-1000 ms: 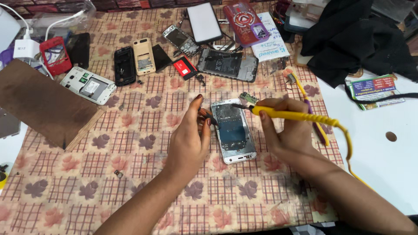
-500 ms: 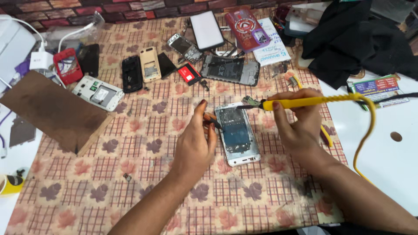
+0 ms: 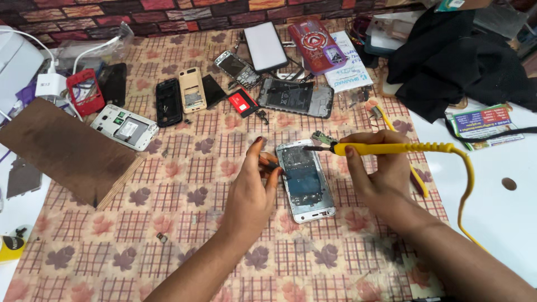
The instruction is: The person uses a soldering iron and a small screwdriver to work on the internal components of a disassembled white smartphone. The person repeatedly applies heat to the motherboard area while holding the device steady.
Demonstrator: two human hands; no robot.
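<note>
An opened white phone [image 3: 305, 182] lies face-open on the patterned cloth [image 3: 184, 235] in the middle. My right hand [image 3: 376, 170] grips a yellow soldering iron [image 3: 391, 149] held level, its dark tip over the phone's top edge. A small green circuit board [image 3: 323, 137] sits just beyond the tip. My left hand [image 3: 253, 190] rests at the phone's left side and pinches a thin dark tool [image 3: 273, 164], which the fingers partly hide. The iron's yellow cord [image 3: 469, 184] loops down to the right.
Several dismantled phones, back covers and screens lie across the far half, among them a white phone body [image 3: 124, 126] and a red frame [image 3: 85, 91]. A brown wooden board [image 3: 67, 150] lies at left. Black cloth [image 3: 458, 61] is heaped at far right, beside a white tabletop [image 3: 503, 212].
The soldering iron has swung from pointing down at the phone to lying level, with its tip over the phone's top edge. My left hand stayed at the phone's side. The view shifted slightly.
</note>
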